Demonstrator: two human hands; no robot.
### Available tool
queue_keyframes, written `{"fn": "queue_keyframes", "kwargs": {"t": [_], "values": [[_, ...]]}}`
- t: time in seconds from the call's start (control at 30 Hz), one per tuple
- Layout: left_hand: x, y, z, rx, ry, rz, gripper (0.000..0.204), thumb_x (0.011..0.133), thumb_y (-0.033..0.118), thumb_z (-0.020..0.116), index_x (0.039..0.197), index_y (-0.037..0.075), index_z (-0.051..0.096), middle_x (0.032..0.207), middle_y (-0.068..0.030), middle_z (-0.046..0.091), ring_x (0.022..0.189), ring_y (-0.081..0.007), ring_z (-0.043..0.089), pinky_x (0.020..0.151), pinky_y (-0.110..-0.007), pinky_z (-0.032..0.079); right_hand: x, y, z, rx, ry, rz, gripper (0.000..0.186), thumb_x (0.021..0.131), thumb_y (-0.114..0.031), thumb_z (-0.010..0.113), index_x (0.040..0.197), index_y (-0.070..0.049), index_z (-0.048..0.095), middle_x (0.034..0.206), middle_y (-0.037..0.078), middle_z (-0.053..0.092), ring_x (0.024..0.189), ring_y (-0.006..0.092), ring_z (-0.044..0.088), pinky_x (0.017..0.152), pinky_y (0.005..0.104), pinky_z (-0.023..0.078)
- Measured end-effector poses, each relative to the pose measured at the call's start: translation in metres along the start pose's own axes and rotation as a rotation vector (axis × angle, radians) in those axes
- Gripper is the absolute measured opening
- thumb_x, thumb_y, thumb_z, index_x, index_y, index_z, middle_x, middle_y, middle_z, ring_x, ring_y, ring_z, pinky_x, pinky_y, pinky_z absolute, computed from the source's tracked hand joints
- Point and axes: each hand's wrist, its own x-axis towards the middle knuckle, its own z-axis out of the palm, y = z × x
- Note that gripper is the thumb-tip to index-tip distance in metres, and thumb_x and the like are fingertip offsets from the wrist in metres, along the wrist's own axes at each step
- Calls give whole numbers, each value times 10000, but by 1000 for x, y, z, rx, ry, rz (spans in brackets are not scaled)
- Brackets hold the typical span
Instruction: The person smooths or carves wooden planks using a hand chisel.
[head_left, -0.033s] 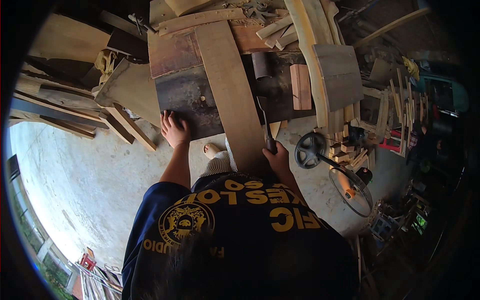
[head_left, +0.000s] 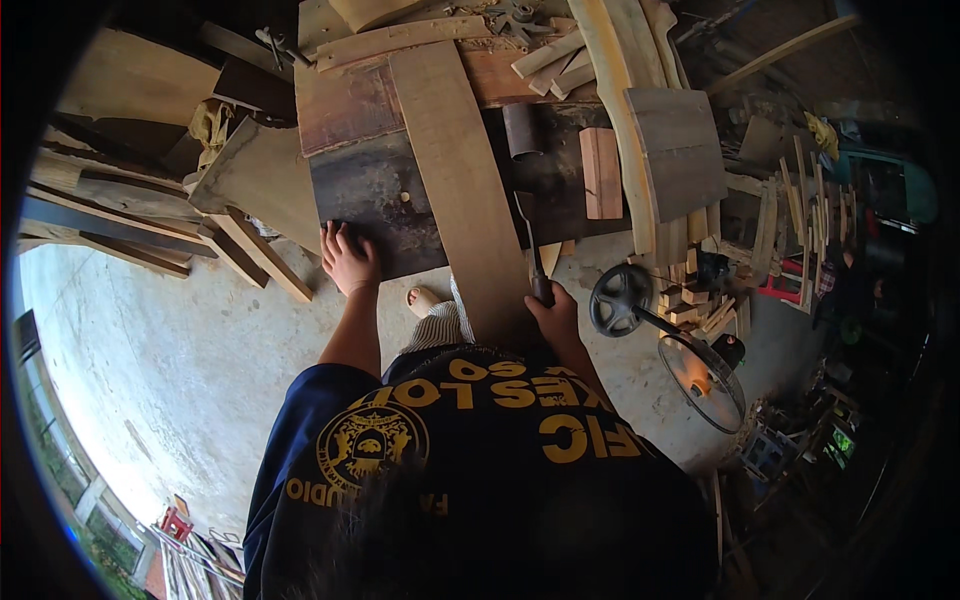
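Spread over the near left edge of the dark workbench top [head_left: 375, 195], my left hand [head_left: 351, 260] rests open with nothing in it. My right hand [head_left: 556, 312] is closed round the dark handle of a scraper-like tool [head_left: 534, 245], whose thin metal blade points away from me. That blade lies beside the right edge of a long, flat wooden board [head_left: 455, 150]. The board crosses the bench from the far side and overhangs its near edge toward my body. Part of the handle is hidden by my fingers.
Right of the board are a dark curved piece [head_left: 521, 132] and a reddish wooden block [head_left: 602, 174]. Long planks [head_left: 625, 120] and a grey panel [head_left: 683, 150] border the bench's right. A fan [head_left: 700, 382] stands at right; boards [head_left: 262, 258] lean at left.
The tool's blade has turned slightly in my right hand and shows narrower. My left hand and the board have not visibly moved.
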Motion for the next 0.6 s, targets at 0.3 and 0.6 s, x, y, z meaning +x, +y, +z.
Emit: {"fn": "queue_keyframes", "kwargs": {"t": [0.3,0.6], "values": [[1,-1,0,-1,-17,-16,456,833,315,501,1249,131,476,1433,-48,355,1373,-249,234,1058,-469,238,7,-2,3,31,-19,-18,290,750,-210,698,908,8,590,759,117,624,701,221,606,661,342,468],[-1,-1,0,-18,-17,-17,461,827,308,507,1249,124,476,1436,-53,353,1372,-250,236,1059,-467,235,40,-25,7,-17,4,-88,295,768,-231,701,852,16,564,687,149,583,631,272,590,600,368,450]]}}
